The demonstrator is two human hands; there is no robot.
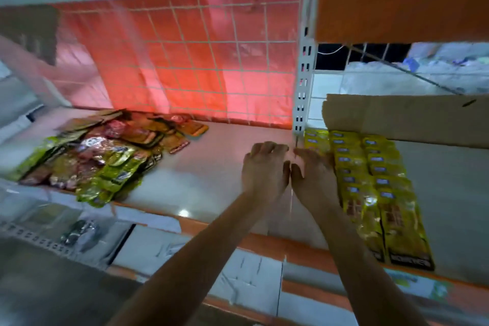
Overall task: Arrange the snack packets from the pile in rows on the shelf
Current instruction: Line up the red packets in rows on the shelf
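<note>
1. Your left hand (264, 167) and your right hand (315, 177) are side by side over the shelf (211, 167), backs up, with the thumbs almost touching.
2. The fingers of both hands bend down at the far side. What is under them is hidden, so I cannot tell if they grip something or only rest there.
3. Your right hand lies against the left edge of the rows of yellow packets (370, 180). These rows lie flat and overlapping, and run from the back of the shelf to its front edge.
4. The pile of snack packets (105, 156) is at the left part of the shelf, well apart from your hands. It is a loose heap of green, brown and reddish packets.
5. Just behind your fingertips stands a white slotted post (304, 82).
6. A wire grid (198, 61) with an orange sheet behind it closes the back of the shelf.
7. A cardboard flap (410, 119) hangs over the back of the yellow rows.
</note>
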